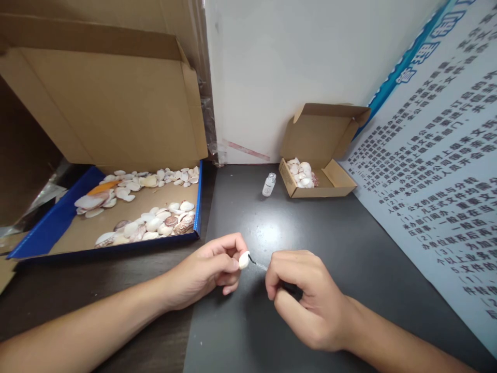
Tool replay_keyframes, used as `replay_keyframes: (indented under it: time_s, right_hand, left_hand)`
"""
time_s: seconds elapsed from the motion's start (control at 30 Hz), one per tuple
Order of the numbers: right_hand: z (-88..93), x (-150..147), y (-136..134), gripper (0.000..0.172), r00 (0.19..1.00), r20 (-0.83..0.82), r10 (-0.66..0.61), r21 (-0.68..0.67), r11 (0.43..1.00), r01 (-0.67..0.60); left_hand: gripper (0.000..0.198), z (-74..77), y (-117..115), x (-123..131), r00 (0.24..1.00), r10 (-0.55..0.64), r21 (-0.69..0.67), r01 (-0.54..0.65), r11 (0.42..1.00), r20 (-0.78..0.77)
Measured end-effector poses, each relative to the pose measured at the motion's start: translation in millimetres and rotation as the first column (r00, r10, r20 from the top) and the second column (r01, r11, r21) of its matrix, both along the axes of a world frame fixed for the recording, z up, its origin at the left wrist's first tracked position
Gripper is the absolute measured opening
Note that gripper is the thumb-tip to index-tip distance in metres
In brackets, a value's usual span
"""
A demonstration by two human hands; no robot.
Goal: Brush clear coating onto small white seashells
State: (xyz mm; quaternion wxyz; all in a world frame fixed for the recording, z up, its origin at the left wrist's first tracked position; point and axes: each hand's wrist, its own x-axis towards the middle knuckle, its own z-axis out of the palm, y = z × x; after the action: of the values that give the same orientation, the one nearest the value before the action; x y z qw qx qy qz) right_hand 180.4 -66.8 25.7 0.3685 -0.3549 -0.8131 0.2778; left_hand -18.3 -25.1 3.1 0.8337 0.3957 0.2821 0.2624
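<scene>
My left hand (213, 267) pinches a small white seashell (244, 260) between thumb and fingertips, above the dark table mat. Closed around something is my right hand (306, 298), from which a thin, clear stem with a dark bristle-like tip, a small brush (252, 260), sticks out to the left. The brush tip touches or nearly touches the shell's right side. Its handle is hidden inside my fist. Further back stands a small clear glass bottle (268, 185) with a white label and no cap on it.
An open blue-edged cardboard box (73, 228) at the left holds two groups of shells. A smaller open cardboard box (324, 190) with whitish shells stands at the back right. A printed poster (438, 171) borders the right side, and a white wall (264, 77) rises behind.
</scene>
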Motion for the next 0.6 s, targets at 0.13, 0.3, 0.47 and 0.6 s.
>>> replay_keyframes:
  time_s: [0.13, 0.3, 0.47, 0.6]
  right_hand:
    - [1.7, -0.3, 1.0, 0.017, 1.0, 0.0, -0.003, 0.014, 1.0, 0.003]
    - [1.9, -0.4, 2.3, 0.018, 0.998, -0.006, -0.058, 0.025, 0.998, 0.059]
    - [1.6, -0.5, 0.7, 0.017, 1.0, -0.003, 0.006, 0.011, 1.0, -0.006]
    - [2.3, -0.8, 0.4, 0.017, 1.0, -0.019, 0.002, 0.035, 0.999, -0.002]
  left_hand:
    - [0.013, 0.9, -0.1, -0.1, 1.0, 0.002, -0.001, -0.002, 1.0, 0.003]
    - [0.013, 0.1, 0.0, -0.4, 1.0, 0.002, -0.002, -0.002, 1.0, 0.013]
    - [0.014, -0.5, 0.2, -0.6, 1.0, -0.001, -0.001, 0.001, 1.0, -0.001]
    - [0.013, -0.5, 0.5, -1.0, 1.0, -0.007, -0.001, 0.007, 1.0, 0.001]
